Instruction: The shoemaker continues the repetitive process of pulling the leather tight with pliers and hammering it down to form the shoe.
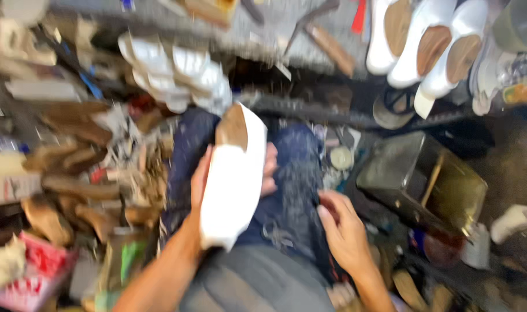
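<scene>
My left hand [201, 176] grips a white shoe [234, 179] with a tan insole, holding it over my lap in blue trousers [292, 185]. The fingertips of that hand show past the shoe's right edge. My right hand [344, 228] rests on my right thigh, fingers slightly apart, holding nothing. The whole view is blurred by motion.
Several white shoes [425, 40] stand in a row at the upper right. More white shoe parts [177, 72] are piled at the upper left. A dark metal box [422, 182] sits to the right. Wooden shoe forms and scraps [73, 167] crowd the left side.
</scene>
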